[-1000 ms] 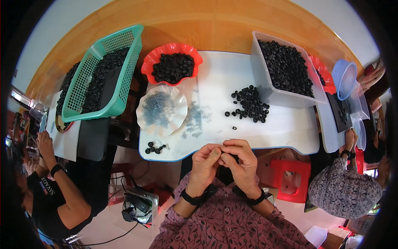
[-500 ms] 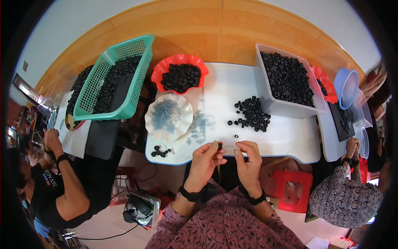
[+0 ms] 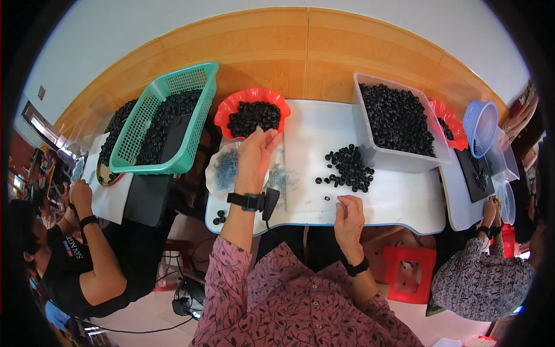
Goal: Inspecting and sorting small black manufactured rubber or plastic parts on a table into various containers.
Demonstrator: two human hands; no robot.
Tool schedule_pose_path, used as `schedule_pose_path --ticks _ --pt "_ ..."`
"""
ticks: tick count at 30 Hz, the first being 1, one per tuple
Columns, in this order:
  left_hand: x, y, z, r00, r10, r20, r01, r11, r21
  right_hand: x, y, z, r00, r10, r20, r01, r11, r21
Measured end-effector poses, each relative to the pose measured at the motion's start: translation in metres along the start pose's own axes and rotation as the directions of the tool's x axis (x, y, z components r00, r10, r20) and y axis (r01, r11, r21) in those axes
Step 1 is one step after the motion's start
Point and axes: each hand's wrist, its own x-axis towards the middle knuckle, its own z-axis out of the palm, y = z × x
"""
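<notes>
1. Works at a white table (image 3: 315, 127) with a bluish edge.
2. Has a green basket (image 3: 153, 167) of black pieces (image 3: 151, 130) off to the left.
3. Has a clear tub (image 3: 404, 158), heaped with more, at the table's far right.
4. Reaches toward a red bowl (image 3: 222, 118), fluted and partly filled with black pieces, at the far left.
5. Covers part of a white dish (image 3: 217, 185) of tiny bluish bits (image 3: 225, 169) with the same arm.
6. Holds the left hand (image 3: 260, 149) at the red bowl's near rim, fingers stretched and close together; cannot tell whether gripping anything.
7. Holds the right hand (image 3: 350, 222) over the table's near edge, fingers bent side by side; cannot tell whether pinching anything.
8. Has a loose pile (image 3: 350, 169) of black pieces beside the tub.
9. Has a small cluster (image 3: 219, 217) near the left corner.
10. Has one stray piece (image 3: 327, 198) near the right fingertips.
</notes>
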Motion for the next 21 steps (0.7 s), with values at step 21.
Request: schedule_pose_path --ticks 21 --pt "-0.154 -0.062 -0.019 0.982 0.06 -0.18 0.022 0.906 0.422 -0.003 0.007 -0.002 0.996 -0.052 -0.071 0.049 0.998 -0.043"
